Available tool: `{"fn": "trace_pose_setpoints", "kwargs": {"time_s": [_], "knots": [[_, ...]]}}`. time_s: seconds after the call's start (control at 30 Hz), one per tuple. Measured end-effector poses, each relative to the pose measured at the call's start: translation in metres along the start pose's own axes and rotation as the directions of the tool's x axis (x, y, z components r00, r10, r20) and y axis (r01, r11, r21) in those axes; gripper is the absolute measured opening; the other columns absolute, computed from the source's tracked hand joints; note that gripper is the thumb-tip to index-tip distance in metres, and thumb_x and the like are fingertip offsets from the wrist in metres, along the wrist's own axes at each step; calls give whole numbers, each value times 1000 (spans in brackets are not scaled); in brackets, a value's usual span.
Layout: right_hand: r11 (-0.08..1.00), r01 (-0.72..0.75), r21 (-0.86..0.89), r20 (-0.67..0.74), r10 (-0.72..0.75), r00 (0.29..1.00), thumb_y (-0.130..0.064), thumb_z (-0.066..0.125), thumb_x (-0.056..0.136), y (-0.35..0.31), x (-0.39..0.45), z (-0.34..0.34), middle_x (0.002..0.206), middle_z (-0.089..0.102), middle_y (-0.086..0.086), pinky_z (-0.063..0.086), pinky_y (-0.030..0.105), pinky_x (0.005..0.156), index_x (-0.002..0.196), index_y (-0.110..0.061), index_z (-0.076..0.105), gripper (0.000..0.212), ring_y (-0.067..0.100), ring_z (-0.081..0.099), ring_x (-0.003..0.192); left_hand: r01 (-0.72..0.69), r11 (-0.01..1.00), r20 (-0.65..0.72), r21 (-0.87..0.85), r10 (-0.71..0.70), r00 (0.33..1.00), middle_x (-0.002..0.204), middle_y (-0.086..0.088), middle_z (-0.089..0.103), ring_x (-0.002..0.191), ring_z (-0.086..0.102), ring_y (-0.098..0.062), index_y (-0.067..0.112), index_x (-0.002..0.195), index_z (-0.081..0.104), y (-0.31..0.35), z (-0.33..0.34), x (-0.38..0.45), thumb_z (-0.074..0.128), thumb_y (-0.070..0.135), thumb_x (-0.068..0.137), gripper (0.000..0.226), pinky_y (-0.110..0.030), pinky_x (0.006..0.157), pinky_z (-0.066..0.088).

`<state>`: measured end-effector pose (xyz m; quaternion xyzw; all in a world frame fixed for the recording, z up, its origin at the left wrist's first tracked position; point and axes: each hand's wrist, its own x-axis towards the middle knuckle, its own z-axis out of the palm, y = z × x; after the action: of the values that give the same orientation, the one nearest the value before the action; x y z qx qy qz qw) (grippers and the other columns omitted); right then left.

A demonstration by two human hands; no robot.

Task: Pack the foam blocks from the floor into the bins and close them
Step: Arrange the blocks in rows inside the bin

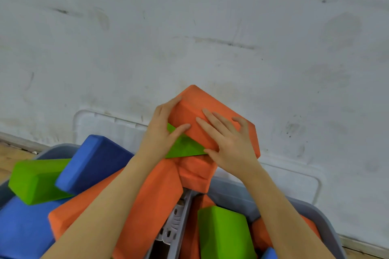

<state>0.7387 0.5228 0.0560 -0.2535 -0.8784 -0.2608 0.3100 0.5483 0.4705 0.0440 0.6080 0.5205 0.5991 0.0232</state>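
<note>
A bare indoor room, perhaps a play or activity space, though its exact sort cannot be told. A scuffed white wall (189,38) (streaked with dark marks) meets a wooden floor (12,157) at a pale skirting board (19,140). Grey plastic bins (294,202) heaped with coloured foam blocks (94,160) stand against it, with clear plastic lids (94,124) leaning behind them.

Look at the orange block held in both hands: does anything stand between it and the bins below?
Yes. Both hands hold the orange block above where the two grey bins meet. Directly under it lie a thin green block and heaped orange blocks. Both bins look piled above their rims.
</note>
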Motion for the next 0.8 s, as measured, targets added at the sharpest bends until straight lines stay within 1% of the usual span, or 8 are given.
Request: {"fn": "trace_pose_setpoints", "kwargs": {"time_s": [0.1,0.2,0.27,0.33,0.4,0.47,0.63,0.8], "knots": [[982,-183,-36,-55,181,982,-48,66,74,4,-17,-1,142,48,-1,26,45,99,137,-29,41,70,24,50,124,108,994,-95,-29,-110,989,126,8,48,105,43,15,38,132,43,-3,8,-8,72,30,80,60,-20,93,41],[858,-508,-68,-41,507,861,-58,44,84,2,-36,-2,145,42,10,32,54,95,137,-31,41,59,39,43,125,210,975,-174,-75,-220,960,126,8,50,107,50,0,33,133,44,-7,13,-17,71,28,81,59,-30,94,45],[774,-633,19,49,631,774,-59,44,87,0,-40,-3,148,31,17,40,54,90,141,-34,36,60,44,45,119,214,976,-168,-51,-219,961,128,9,48,111,49,-8,33,135,41,-6,15,-19,71,27,82,61,-28,93,43],[728,-661,180,146,645,750,-52,53,88,-2,-39,-3,147,27,19,44,49,88,143,-31,36,61,42,47,112,211,976,-151,-48,-216,965,129,12,43,112,44,-3,35,139,35,-5,16,-18,69,27,84,65,-13,90,37],[725,-620,300,100,623,776,-43,60,87,-1,-35,0,145,29,21,45,49,92,140,-25,43,58,41,46,112,195,981,-169,-17,-195,966,128,10,41,110,41,1,34,141,34,-3,15,-15,68,24,84,67,0,86,29],[704,-590,396,63,621,782,-38,64,87,3,-26,6,146,28,19,44,50,95,137,-25,46,55,38,41,121,158,987,-212,3,-154,965,130,6,43,115,42,-4,26,140,37,-4,14,-10,69,20,83,65,1,90,27],[709,-522,474,2,592,806,-29,67,86,19,-1,32,149,24,17,39,48,102,135,-24,50,52,37,32,130,179,981,-277,70,-153,948,134,0,46,121,44,-19,22,136,37,-18,20,1,70,26,82,63,-41,102,37],[745,-617,253,244,568,786,-37,55,92,26,-4,70,155,13,10,41,52,100,143,-38,32,57,37,33,130,307,878,-169,368,-262,950,150,-12,28,127,42,-32,18,143,32,-49,30,0,63,32,87,65,-51,101,34]]}}
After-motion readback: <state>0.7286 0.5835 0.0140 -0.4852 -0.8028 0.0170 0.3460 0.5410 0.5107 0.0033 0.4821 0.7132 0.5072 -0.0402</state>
